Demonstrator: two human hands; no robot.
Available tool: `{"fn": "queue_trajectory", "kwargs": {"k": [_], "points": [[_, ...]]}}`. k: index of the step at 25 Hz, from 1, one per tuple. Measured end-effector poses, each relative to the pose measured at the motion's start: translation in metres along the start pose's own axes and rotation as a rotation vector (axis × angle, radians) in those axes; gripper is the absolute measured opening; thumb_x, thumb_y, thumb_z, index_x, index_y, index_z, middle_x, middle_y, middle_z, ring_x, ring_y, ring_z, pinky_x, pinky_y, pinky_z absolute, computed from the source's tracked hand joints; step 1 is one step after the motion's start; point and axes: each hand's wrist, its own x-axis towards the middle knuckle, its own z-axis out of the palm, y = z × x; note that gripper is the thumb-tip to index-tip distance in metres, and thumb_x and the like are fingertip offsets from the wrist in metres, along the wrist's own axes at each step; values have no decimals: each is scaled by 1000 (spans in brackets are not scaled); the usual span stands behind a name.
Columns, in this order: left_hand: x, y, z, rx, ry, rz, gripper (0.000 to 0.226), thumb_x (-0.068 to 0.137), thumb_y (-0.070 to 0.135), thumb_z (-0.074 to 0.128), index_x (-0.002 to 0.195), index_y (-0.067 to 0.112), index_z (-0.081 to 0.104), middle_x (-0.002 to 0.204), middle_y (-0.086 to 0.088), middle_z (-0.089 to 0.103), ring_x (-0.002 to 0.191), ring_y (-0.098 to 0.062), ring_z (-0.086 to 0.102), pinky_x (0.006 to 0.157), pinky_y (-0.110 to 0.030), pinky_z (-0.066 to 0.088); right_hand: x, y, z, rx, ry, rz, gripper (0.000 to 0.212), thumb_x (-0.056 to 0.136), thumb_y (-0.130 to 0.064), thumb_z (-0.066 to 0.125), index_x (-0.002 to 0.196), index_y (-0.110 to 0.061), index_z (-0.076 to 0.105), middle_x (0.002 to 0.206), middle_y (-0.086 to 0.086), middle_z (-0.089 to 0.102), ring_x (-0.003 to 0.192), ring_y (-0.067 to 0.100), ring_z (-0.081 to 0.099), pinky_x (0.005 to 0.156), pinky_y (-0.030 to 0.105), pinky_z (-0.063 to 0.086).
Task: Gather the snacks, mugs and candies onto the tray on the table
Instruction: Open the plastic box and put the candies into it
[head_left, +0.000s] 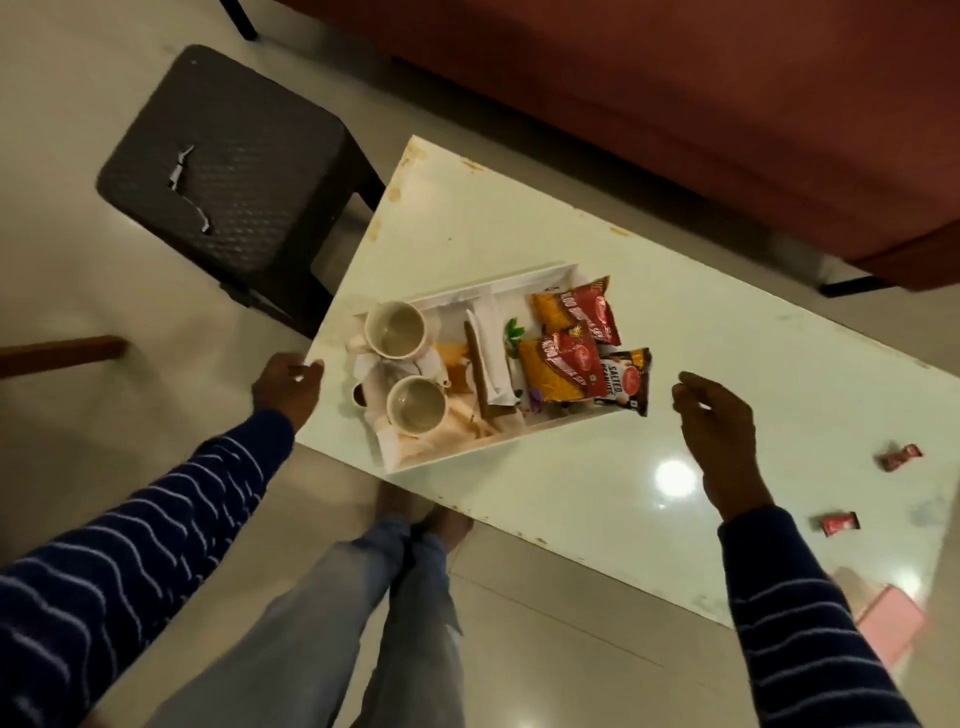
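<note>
From the head camera, a white tray (550, 425) is sitting on the pale table (727, 364) near its left end, already carrying two cream mugs, the far mug (396, 330) and the near mug (415, 404). Two orange snack packets (563, 371) and a salted peanuts packet (626, 382) are lying at the tray's right side, with the peanuts hanging partly over its rim. The left hand (285, 387) is hovering at the table's left edge beside the tray, its fingers loosely curled and holding nothing that can be seen. The right hand (719, 436) is hanging over the table just right of the peanuts, with fingers relaxed and slightly bent, also empty.

Two red wrapped candies are waiting on the table, well apart from the tray: the farther candy (900, 456) and the nearer candy (840, 522). These look like the remaining items. The right hand is the closer one, so it should probably be sweeping right, pinching each wrapper by its body rather than a twisted end, and dropping them into a free spot between mugs and packets. Nudging the peanuts fully inside would also help.
</note>
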Motion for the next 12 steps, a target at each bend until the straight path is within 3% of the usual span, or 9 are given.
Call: {"fn": "queue_trajectory", "kwargs": {"k": [1, 3, 6, 9, 12], "points": [[1, -10, 3, -14, -32, -52, 38, 95, 32, 58, 124, 8, 57, 125, -14, 61, 115, -35, 56, 96, -33, 42, 13, -2, 6, -22, -35, 20, 27, 97, -15, 63, 122, -7, 69, 122, 16, 70, 112, 32, 66, 103, 44, 50], [2, -22, 16, -100, -107, -123, 35, 98, 29, 50, 123, 6, 58, 129, -18, 59, 117, -37, 56, 104, -42, 43, 38, -8, 15, -65, -101, 45, 29, 99, -13, 58, 125, -4, 66, 126, 18, 67, 121, 33, 61, 106, 44, 45], [4, -38, 34, -121, -195, -82, 34, 101, 28, 41, 115, 3, 60, 120, -22, 63, 111, -40, 59, 98, -50, 46, 71, -16, 32, -127, -194, 79, 31, 102, -8, 51, 129, 4, 62, 117, 13, 63, 111, 29, 58, 92, 36, 41], [1, -41, 50, -113, -291, -5, 32, 102, 27, 40, 101, 5, 62, 104, -20, 68, 98, -38, 64, 91, -51, 50, 98, -22, 51, -117, -291, 136, 21, 104, -4, 46, 111, -2, 66, 105, 11, 62, 91, 20, 63, 87, 38, 42], [0, -41, 59, -146, -334, 13, 32, 103, 29, 39, 96, 5, 59, 98, -20, 67, 92, -38, 64, 86, -54, 52, 112, -26, 66, -98, -399, 210, 26, 105, -7, 42, 118, 0, 62, 103, 18, 65, 90, 30, 65, 78, 38, 50]]}}
